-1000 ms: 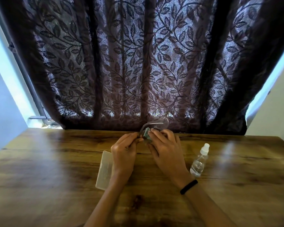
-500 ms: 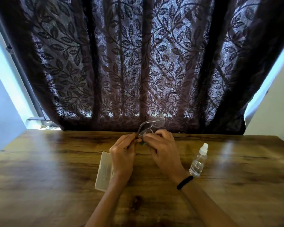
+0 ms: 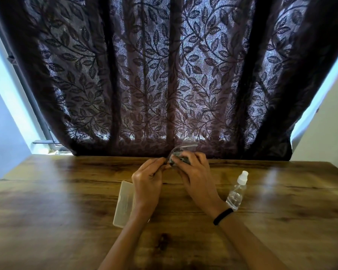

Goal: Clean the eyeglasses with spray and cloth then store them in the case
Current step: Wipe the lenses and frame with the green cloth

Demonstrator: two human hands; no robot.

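Clear-framed eyeglasses (image 3: 185, 147) are held above the far middle of the wooden table (image 3: 66, 191). My left hand (image 3: 147, 184) pinches the frame at its left end. My right hand (image 3: 195, 172) presses a small grey-green cloth (image 3: 180, 158) against a lens; most of the cloth is hidden under the fingers. A translucent white glasses case (image 3: 124, 203) lies flat on the table beneath my left wrist. A clear spray bottle (image 3: 237, 191) with a white cap stands upright to the right of my right wrist.
A dark leaf-patterned curtain (image 3: 164, 75) hangs right behind the table's far edge. Pale walls flank it left and right. A black band (image 3: 222, 216) circles my right wrist.
The view has tilted up slightly. Both hands stay together on the glasses, with the right fingers shifting the cloth over the lens.
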